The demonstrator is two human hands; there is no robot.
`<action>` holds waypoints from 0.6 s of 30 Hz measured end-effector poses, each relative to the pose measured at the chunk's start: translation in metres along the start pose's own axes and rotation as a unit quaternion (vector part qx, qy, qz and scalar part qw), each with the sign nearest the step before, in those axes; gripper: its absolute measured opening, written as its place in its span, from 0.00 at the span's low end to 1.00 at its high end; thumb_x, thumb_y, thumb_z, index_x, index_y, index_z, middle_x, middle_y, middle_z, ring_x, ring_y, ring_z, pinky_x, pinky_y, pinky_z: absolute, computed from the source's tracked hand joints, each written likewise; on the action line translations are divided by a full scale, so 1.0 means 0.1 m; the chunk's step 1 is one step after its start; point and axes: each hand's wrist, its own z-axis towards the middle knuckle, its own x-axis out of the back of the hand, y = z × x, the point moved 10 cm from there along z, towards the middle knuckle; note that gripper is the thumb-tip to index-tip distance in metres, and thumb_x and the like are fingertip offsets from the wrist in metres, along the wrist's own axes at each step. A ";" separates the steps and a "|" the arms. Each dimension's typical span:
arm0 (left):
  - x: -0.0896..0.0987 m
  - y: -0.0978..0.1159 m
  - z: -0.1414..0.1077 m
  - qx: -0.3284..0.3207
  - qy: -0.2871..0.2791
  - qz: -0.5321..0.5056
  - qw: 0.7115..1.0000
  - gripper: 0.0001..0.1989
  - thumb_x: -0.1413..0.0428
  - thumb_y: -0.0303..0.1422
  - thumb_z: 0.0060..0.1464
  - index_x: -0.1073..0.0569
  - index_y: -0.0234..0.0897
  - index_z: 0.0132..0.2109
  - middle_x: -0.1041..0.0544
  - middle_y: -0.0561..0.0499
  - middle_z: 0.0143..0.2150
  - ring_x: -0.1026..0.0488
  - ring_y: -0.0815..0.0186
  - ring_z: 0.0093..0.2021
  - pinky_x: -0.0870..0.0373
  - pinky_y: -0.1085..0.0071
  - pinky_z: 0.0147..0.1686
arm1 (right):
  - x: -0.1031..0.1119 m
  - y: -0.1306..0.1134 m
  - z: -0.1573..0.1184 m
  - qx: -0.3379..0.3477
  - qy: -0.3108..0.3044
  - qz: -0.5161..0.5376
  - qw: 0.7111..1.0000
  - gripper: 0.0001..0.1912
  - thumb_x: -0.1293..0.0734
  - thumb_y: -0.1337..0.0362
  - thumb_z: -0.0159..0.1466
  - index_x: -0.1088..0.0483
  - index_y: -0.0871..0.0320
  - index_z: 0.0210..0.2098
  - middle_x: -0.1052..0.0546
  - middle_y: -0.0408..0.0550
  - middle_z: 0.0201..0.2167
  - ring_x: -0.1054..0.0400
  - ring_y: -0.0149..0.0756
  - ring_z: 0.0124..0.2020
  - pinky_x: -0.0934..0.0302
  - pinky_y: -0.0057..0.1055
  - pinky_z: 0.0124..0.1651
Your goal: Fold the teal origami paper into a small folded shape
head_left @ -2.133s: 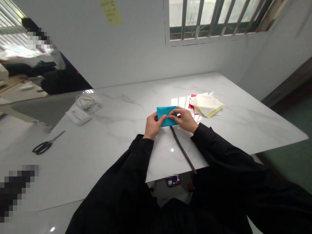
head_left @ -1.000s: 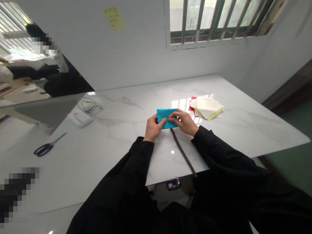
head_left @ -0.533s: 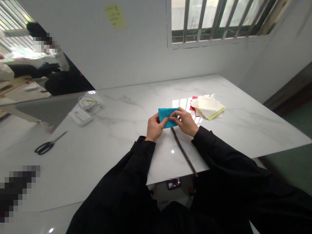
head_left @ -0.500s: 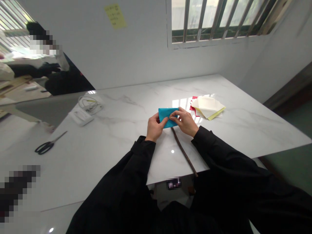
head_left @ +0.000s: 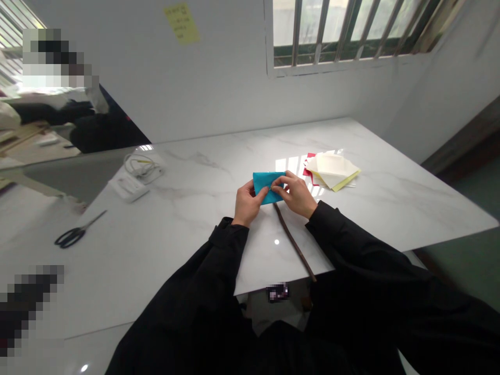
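Observation:
A folded piece of turquoise paper is held just above the marble table, between my two hands. My left hand grips its left part, and the paper's lower edge is partly hidden behind that hand. My right hand pinches the middle with thumb and fingertips. A thin brown strip lies on the table below the paper, running toward the near edge. Its upper end is close to my right hand, but I cannot tell whether they touch.
To the right, cream and yellow paper sheets lie on a red sheet. Black-handled scissors lie far left. A white box and a coiled cable sit near a mirror.
Both hands and the turquoise paper stay almost in place, still pinched together. The whole view has shifted slightly with my head.

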 end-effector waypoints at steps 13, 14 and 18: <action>-0.06 0.01 -0.01 0.000 -0.025 -0.024 0.999 0.23 0.29 0.47 0.52 0.18 0.33 0.46 0.15 0.46 0.41 0.21 0.59 0.39 0.23 0.63 0.44 | 0.05 0.02 0.01 -0.019 0.016 -0.008 1.000 0.04 0.29 0.66 0.69 0.22 0.56 0.37 0.28 0.48 0.37 0.30 0.39 0.37 0.31 0.37 0.42; -0.07 0.01 -0.01 0.000 -0.028 -0.025 0.999 0.23 0.29 0.48 0.52 0.18 0.33 0.46 0.15 0.46 0.41 0.20 0.59 0.39 0.23 0.63 0.44 | 0.05 0.02 0.01 -0.020 0.019 -0.007 1.000 0.04 0.29 0.66 0.69 0.21 0.56 0.37 0.28 0.48 0.37 0.31 0.39 0.36 0.31 0.37 0.42; -0.07 0.02 -0.02 -0.002 -0.035 -0.029 0.999 0.24 0.29 0.48 0.51 0.18 0.33 0.46 0.15 0.45 0.42 0.20 0.58 0.40 0.23 0.62 0.46 | 0.07 0.01 0.00 -0.019 0.027 -0.007 0.999 0.04 0.29 0.66 0.68 0.21 0.56 0.36 0.28 0.48 0.36 0.30 0.39 0.36 0.31 0.37 0.41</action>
